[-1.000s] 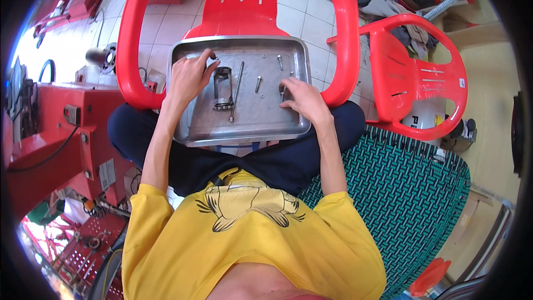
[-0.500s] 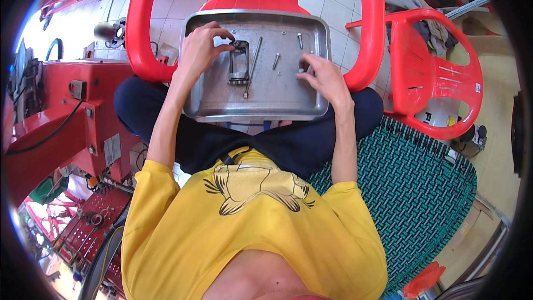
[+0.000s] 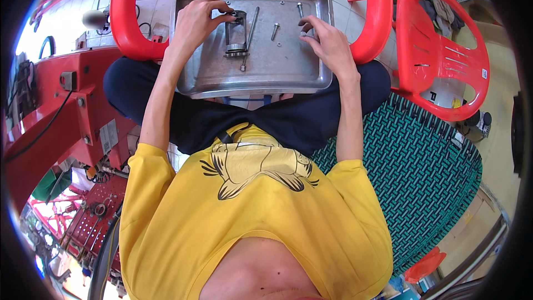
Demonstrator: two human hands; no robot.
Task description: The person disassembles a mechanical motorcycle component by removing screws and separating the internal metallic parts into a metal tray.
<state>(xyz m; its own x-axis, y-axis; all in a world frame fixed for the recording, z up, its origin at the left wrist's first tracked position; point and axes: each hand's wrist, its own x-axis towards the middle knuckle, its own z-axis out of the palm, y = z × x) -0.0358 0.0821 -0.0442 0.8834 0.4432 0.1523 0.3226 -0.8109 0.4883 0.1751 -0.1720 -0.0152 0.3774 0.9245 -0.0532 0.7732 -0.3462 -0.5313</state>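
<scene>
A shallow metal tray (image 3: 261,86) rests in front of me. In its left half stands a dark, cage-like metal part (image 3: 237,49), with side rods, an open middle and a toothed ring at its near end. My left hand (image 3: 199,20) pinches at the far end of this part, thumb and forefinger together. Over the tray's right side is my right hand (image 3: 331,43), fingers curled around something small and greyish that I cannot make out. Beside the cage-like part lies a long thin bolt (image 3: 251,36). A short bolt (image 3: 275,31) lies mid-tray, and another bolt (image 3: 300,10) lies beyond my right fingertips.
Small nuts (image 3: 279,45) lie scattered in the tray. A red plastic chair (image 3: 371,22) surrounds the tray's far side, with a second red chair (image 3: 413,39) to the right. Red machinery (image 3: 91,97) stands close on my left. A green woven seat (image 3: 411,189) is under me.
The view has tipped, so the tray appears higher. My right hand has moved slightly away from me, toward the far bolt. My left hand stays at the cage-like part.
</scene>
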